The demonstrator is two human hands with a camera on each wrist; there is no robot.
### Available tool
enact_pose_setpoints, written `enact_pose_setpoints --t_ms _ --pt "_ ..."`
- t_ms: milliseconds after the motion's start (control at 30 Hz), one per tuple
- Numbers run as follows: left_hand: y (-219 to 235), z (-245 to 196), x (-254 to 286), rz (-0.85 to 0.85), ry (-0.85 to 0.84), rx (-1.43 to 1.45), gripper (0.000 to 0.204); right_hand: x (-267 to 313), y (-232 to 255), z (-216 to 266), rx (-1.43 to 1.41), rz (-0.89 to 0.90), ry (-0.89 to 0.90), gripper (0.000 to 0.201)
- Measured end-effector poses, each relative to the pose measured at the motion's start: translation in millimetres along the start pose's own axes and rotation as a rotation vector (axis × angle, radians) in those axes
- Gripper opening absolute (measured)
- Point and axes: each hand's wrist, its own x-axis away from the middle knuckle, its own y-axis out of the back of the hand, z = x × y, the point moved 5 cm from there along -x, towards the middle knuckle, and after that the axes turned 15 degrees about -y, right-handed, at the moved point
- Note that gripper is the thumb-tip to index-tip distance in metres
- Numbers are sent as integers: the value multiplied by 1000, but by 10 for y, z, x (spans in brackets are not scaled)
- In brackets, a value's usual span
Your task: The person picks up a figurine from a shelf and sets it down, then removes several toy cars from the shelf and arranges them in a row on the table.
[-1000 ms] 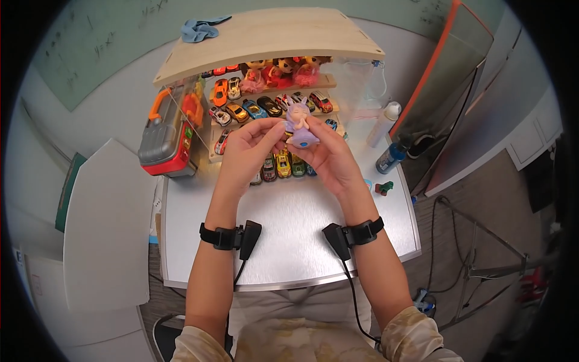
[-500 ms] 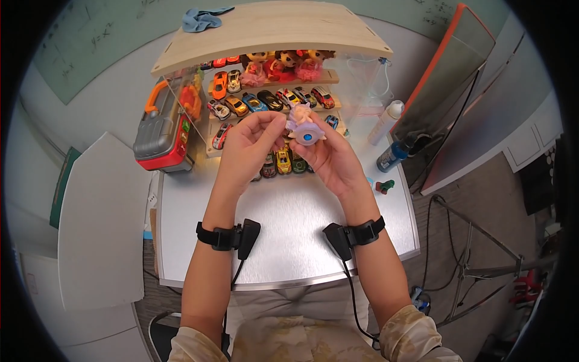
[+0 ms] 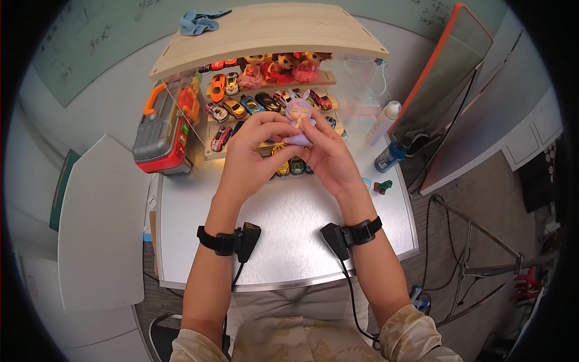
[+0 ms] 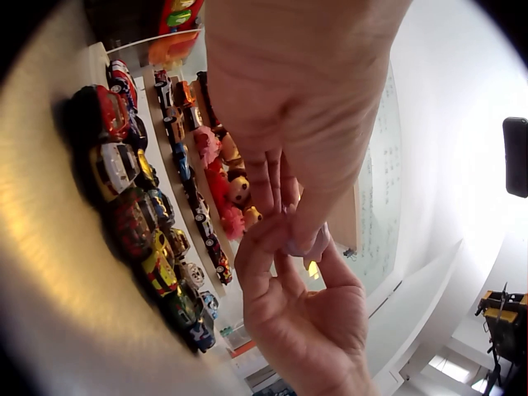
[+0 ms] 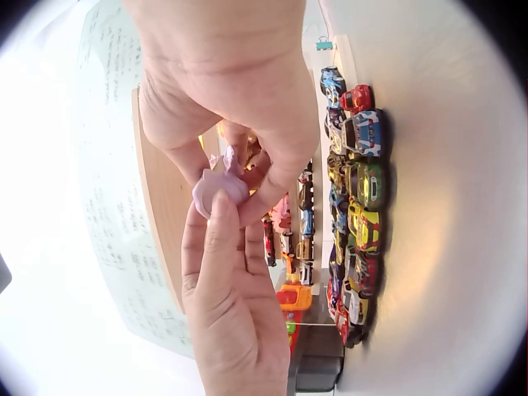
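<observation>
A small lilac figurine (image 3: 298, 111) with long ears and clasped hands stands upright between both hands above the table. My right hand (image 3: 333, 161) grips its side with thumb and fingers. My left hand (image 3: 250, 160) pinches it low down; in the right wrist view the left thumb (image 5: 221, 223) presses on the pale purple base (image 5: 219, 195). Fingers hide most of the figurine in the left wrist view. Just beyond the hands, several toy cars (image 3: 282, 164) are lined up on the tabletop.
A wooden-topped display case (image 3: 271, 30) holds toy cars (image 3: 234, 107) and red-dressed dolls (image 3: 278, 69) on steps. A grey-and-red toolbox (image 3: 160, 139) stands left. A white spray bottle (image 3: 383, 122), a blue bottle (image 3: 391, 157) and a small green figure (image 3: 382, 187) stand right.
The figurine tipped back, showing its round base with a blue dot, then came upright again facing me. My left fingers have moved in from its side to its lower part.
</observation>
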Motion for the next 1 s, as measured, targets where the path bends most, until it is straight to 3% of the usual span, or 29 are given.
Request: enact_pose_setpoints --t_ms 67,167,267,367,800,1000 --pt "-8 5 0 11 -14 -29 34 6 -10 4 26 -16 27 53" --pt "-14 -5 -18 -38 0 150 36 -2 11 19 59 -61 62 53" --pt "60 163 58 -257 326 386 41 -7 29 17 101 -75 77 52" --pt "100 181 51 -319 325 367 48 -12 11 -9 144 -39 84 50" --pt "39 182 17 -180 340 327 45 4 -12 -8 368 -22 111 54" --pt "-21 130 -201 28 213 81 47 -8 48 41 439 -69 186 60"
